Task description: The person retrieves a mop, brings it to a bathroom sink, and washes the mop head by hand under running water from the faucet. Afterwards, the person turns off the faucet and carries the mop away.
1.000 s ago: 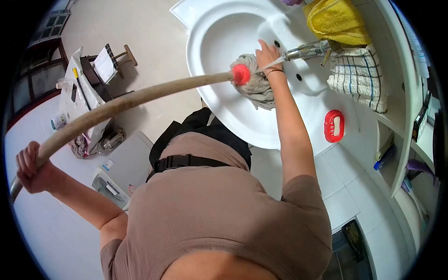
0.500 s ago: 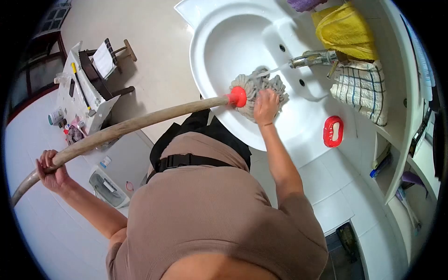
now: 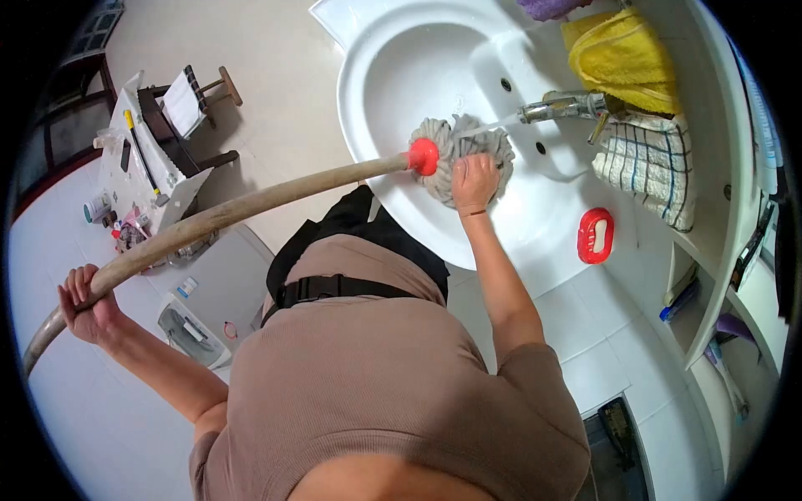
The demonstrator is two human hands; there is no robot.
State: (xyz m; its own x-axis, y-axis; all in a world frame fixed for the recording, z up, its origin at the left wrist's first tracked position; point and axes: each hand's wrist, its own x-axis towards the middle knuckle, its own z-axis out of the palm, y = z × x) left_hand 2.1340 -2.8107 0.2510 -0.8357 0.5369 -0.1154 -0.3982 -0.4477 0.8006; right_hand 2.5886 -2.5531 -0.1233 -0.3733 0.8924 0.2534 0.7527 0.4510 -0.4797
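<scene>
My left hand [image 3: 88,305] is wrapped round the wooden mop handle [image 3: 242,203] near its far end. The handle runs across to a red socket [image 3: 423,157] at the sink's edge. Beyond the socket, the grey mop head [image 3: 438,185] lies inside the white sink [image 3: 393,92]. Fingers curled, my right hand [image 3: 474,181] grips the mop strands. Water runs from the metal faucet [image 3: 564,107] onto the strands beside that hand.
A red soap dish [image 3: 596,236] sits on the sink's right rim. Yellow [image 3: 622,60] and checked [image 3: 645,167] towels hang by the faucet. Shelves [image 3: 710,242] stand at the right. At the left are a cluttered table [image 3: 125,179] and a wooden stool [image 3: 219,90].
My right hand has moved from open beneath the faucet to closed on the strands. The mop head has shifted slightly lower and spread, and my left hand has moved with the handle.
</scene>
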